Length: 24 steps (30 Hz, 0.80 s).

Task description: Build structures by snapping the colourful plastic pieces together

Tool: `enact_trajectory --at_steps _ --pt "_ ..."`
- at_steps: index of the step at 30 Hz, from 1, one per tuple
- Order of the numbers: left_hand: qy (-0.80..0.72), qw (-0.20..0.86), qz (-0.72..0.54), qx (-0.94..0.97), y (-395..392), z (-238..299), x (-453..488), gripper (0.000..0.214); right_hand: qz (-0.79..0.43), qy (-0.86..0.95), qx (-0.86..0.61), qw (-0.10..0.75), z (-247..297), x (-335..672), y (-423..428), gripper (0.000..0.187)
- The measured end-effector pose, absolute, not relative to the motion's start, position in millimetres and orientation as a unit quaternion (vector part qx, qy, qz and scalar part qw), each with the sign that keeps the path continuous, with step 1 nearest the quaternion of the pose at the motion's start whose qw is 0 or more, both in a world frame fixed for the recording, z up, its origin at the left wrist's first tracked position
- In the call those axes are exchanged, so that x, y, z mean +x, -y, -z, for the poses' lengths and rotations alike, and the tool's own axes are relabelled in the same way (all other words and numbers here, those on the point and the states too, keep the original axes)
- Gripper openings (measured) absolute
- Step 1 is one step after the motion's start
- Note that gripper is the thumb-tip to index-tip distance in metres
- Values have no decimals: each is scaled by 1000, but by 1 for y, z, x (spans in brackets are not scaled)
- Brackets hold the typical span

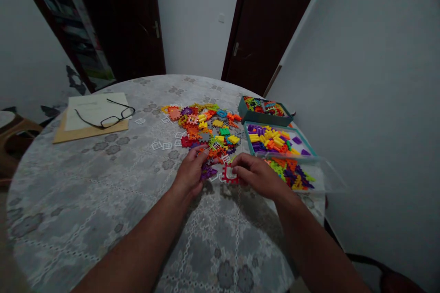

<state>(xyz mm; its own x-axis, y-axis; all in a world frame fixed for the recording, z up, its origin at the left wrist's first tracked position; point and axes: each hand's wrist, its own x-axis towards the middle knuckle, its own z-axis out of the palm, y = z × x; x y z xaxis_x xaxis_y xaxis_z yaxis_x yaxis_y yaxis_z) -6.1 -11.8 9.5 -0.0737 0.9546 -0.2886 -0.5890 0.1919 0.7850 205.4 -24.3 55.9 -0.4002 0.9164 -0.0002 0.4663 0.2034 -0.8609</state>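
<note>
My right hand pinches a red square toy frame with toothed edges at its right side. Close by on the left, my left hand curls around purple plastic building pieces; its fingers are partly hidden. Just beyond both hands spreads a heap of colourful interlocking building pieces, in orange, yellow, red, green, grey and blue. Small white window-shaped pieces lie along the heap's left side, and a few more lie between my hands.
A teal box of pieces stands at the back right. Nearer are a teal-edged tray and a clear container, both holding pieces. Black glasses rest on papers at the left. A patterned cloth covers the round table.
</note>
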Motion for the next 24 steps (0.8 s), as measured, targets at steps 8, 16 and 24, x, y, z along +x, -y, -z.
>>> enact_trajectory --at_steps 8,16,24 --pt "-462 646 -565 224 15 -16 -7 39 -344 685 -557 319 -93 263 -61 20" --pt "-479 648 -546 229 16 -21 -9 46 -284 544 -634 471 -110 280 -147 52" --pt "-465 665 -501 302 20 -17 -8 60 -401 730 -457 313 -58 208 -13 38"
